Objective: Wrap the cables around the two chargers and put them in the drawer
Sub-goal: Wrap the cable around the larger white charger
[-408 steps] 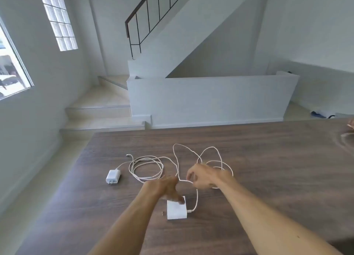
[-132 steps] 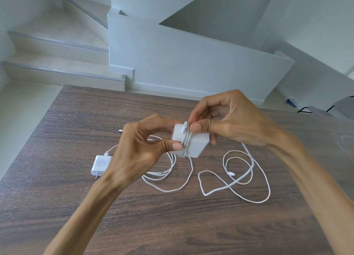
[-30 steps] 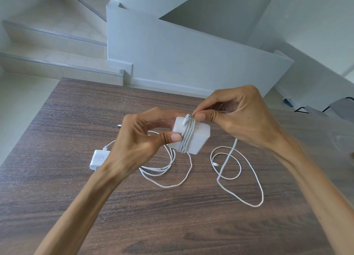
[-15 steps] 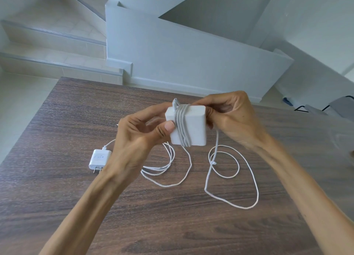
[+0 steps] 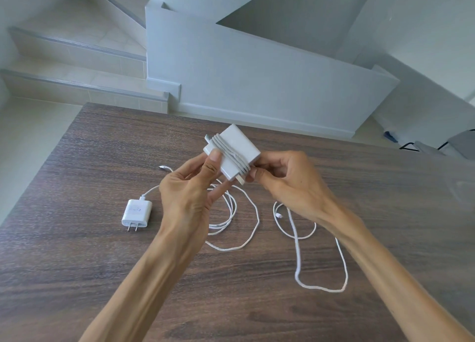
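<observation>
Large square charger (image 5: pixel 237 150) held up off the wooden table (image 5: pixel 77 251), pinched between both hands. Left hand (image 5: pixel 190 195) closed on its near-left corner, thumb pressed flat on the top face right beside the wound turns, fingers curled beneath. Right hand (image 5: pixel 290 184) closed on the near-right edge, fingertips pinching where the cable leaves the block, just by the plug prongs poking out at the bottom corner. Several turns of white cable (image 5: pixel 298 241) already banded across the face, running diagonally from the far-left corner toward the right-hand pinch.

Key relation for the coming wrap: remaining slack hangs down and toward the body from the right-hand grip, dropping to the table as a long loose loop, its free connector (image 5: pixel 279 215) lying inside the upper curl, below and slightly right of the charger. Band axis set crosswise between the two grips, so probably right hand nearer the slack and best placed to carry it round, left hand serving as the anchor.

Small charger (image 5: pixel 136 213) flat on the table, left of and below the left hand, prongs pointing toward the body, its own cable (image 5: pixel 236 228) sprawled loose under the left wrist, not yet wound. No drawer in view.
</observation>
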